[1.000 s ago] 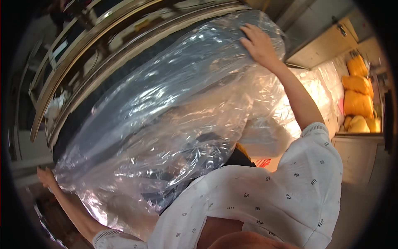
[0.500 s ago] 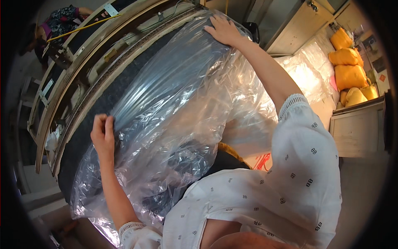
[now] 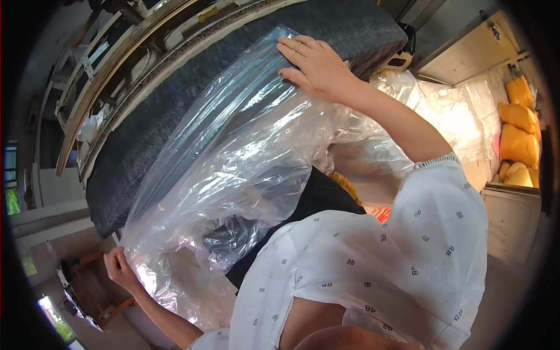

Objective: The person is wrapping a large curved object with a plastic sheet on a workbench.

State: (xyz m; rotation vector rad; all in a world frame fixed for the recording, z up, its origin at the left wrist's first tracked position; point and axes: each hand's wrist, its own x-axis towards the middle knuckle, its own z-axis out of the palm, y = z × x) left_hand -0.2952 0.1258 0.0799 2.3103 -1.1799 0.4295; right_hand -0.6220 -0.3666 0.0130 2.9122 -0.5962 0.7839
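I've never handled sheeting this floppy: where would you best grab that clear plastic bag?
Probably at its edges, not the middle. The plastic bag lies slack and crumpled over the dark padded slab, so its centre gives nothing firm. The left hand pinches the lower corner from below; the right hand presses flat near the top edge.

A clear plastic bag is lying crumpled and glossy across a dark grey padded panel, covering its near half while the far strip is showing bare. The bag's upper end is reaching the panel's top corner; its lower end is hanging bunched past the panel's bottom edge.
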